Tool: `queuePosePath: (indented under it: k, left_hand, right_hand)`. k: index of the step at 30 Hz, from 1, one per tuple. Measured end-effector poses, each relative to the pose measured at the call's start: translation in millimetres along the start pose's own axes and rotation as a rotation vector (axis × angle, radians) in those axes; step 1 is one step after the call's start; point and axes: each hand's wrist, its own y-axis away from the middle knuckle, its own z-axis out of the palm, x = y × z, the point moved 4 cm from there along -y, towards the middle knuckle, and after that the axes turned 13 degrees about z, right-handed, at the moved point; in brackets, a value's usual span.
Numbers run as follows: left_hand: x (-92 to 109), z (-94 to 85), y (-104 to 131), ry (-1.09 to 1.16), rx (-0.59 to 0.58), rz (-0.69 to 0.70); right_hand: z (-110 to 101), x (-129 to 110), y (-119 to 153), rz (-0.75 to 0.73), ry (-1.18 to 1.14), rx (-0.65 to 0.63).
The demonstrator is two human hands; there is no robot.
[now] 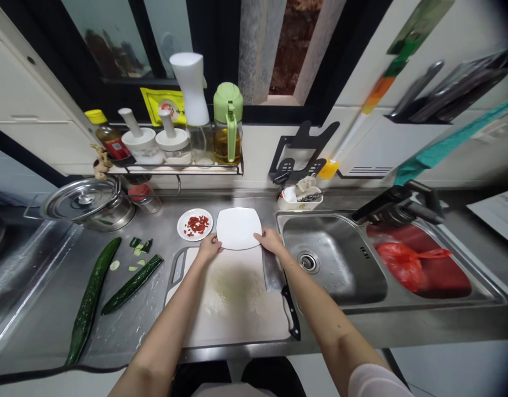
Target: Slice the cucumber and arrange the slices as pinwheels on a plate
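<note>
A white rounded-square plate [239, 227] is at the far edge of the cutting board [233, 325]. My left hand [210, 246] pinches its near left corner, and my right hand [271, 240] grips its near right corner. Whether the plate rests on the counter or is slightly raised, I cannot tell. Just left of it stands a small white dish [181, 224] with red berries [197, 224] in it. A kitchen knife [293, 314] lies along the board's right side, its black handle towards me. Wet marks show on the board.
Left of the board lie a whole cucumber [94, 295], a cut cucumber [132, 285] and cucumber scraps [138, 251]. A lidded pot [108, 207] stands behind them. The sink [336, 259] is on the right, with a red plastic bag [402, 266] in its second basin. A condiment rack [183, 171] hangs behind.
</note>
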Motion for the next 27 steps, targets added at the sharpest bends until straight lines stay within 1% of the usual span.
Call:
queuePosePath:
  k: [5, 10, 14, 18, 24, 27]
  left_hand:
    - [0, -3.0, -3, -0.110, -0.001, 0.020]
    - [3, 0.9, -5, -0.146, -0.020, 0.011]
    - [7, 2.3, -5, -0.156, 0.004, 0.006]
    - [10, 2.5, -5, -0.225, 0.005, 0.017]
    - [11, 2.4, -4, -0.284, 0.029, 0.001]
    - [12, 2.0, -2, -0.332, 0.037, 0.020]
  right_hand:
    - [2, -3, -1, 0.014, 0.054, -0.017]
    - [0, 0, -2, 0.012, 0.064, -0.028]
    - [-2, 0, -4, 0.015, 0.074, -0.025]
    - [-5, -2, -6, 0.022, 0.093, -0.023]
    - [-7, -3, -5, 0.024, 0.094, -0.034]
    - [-6, -3, -5, 0.028, 0.084, -0.043]
